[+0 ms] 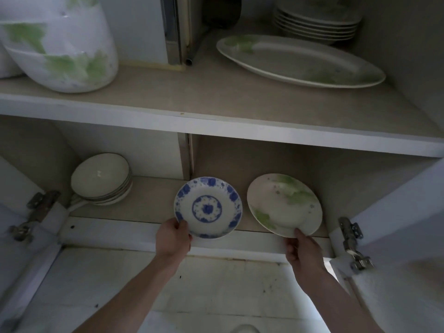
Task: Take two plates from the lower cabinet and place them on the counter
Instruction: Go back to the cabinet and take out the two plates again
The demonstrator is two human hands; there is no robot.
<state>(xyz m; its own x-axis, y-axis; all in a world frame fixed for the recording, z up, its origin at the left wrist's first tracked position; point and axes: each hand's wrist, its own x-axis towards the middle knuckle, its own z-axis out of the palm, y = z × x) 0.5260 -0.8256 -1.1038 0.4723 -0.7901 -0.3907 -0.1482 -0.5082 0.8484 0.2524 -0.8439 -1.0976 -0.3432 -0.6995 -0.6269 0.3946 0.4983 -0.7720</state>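
my left hand [173, 236] is clamped on the near-left rim of the blue-patterned plate [208, 207], thumb on the upper face, remaining fingers under the rim and out of sight. the plate is tilted with its face toward me and sits at the front edge of the lower shelf [149, 203], in front of the centre divider [185, 156].

my right hand [303, 252] is clamped on the near rim of the green-leaf plate [284, 205], thumb pressed on the upper face near the edge. this plate is also tilted, its far edge higher, in the right compartment of the lower shelf. the two plates are just beside each other, not touching.

a stack of white bowls [102, 180] leans at the back of the left compartment, well apart from both plates. on the upper shelf [216, 102]: an oval platter [300, 61] with green marking, a stack of white plates [317, 25] behind it, and a large white vessel [62, 44] with green patches at the left. both cabinet doors stand open; a hinge [352, 243] shows at the right, just beside my right hand. tiled floor [211, 284] lies below my forearms.
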